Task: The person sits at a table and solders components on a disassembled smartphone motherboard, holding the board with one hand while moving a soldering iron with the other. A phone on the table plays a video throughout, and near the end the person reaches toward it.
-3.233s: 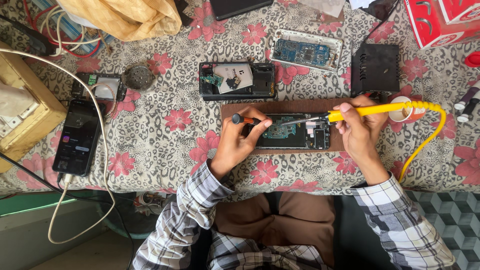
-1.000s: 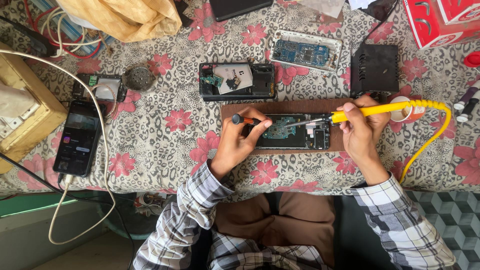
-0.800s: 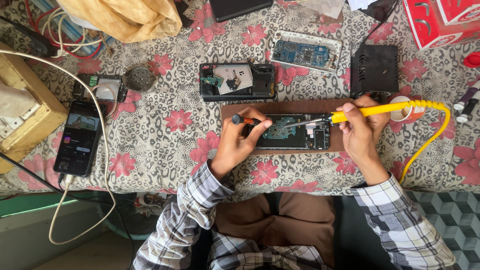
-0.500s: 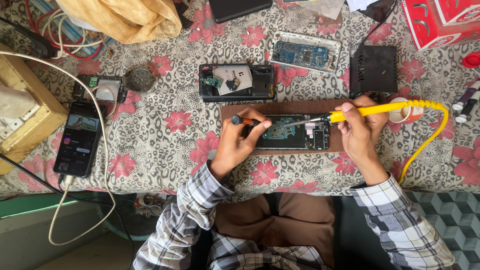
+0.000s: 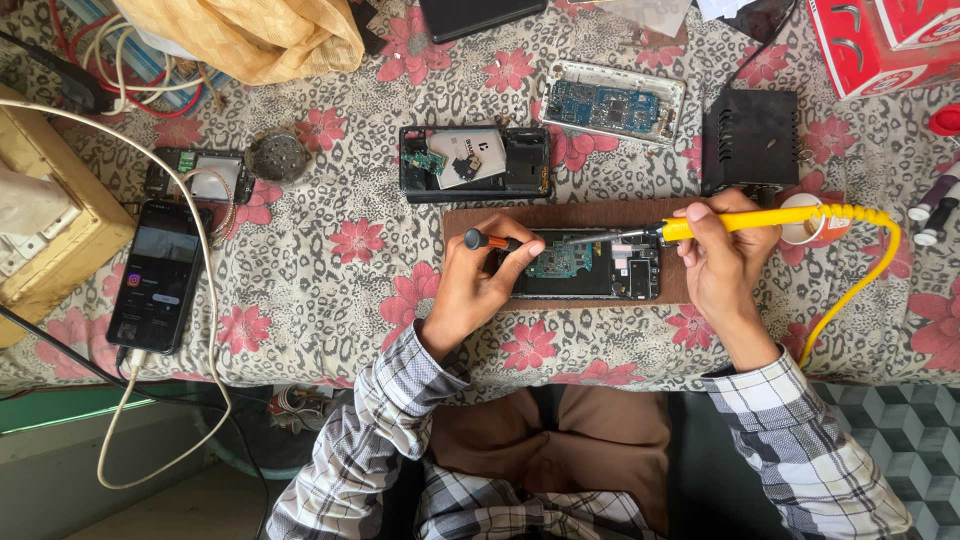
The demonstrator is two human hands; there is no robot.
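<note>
At the far left a wooden box (image 5: 45,240) sits on the flowered tablecloth (image 5: 330,290), and just beside it a black smartphone (image 5: 155,275) lies face up with a white cable (image 5: 160,400) plugged into its lower end. Further right the left hand (image 5: 478,290) is closed around a small orange-handled tool (image 5: 490,241), its fingers resting on the left end of an opened phone (image 5: 585,268) that lies on a brown wooden board (image 5: 560,215). The bare circuit board inside shows between the two hands. The right hand (image 5: 725,265) grips a yellow soldering iron (image 5: 740,221), whose metal tip points left and meets the circuit board. Above, another opened phone body (image 5: 475,162) and a black box (image 5: 750,140) lie well apart
</note>
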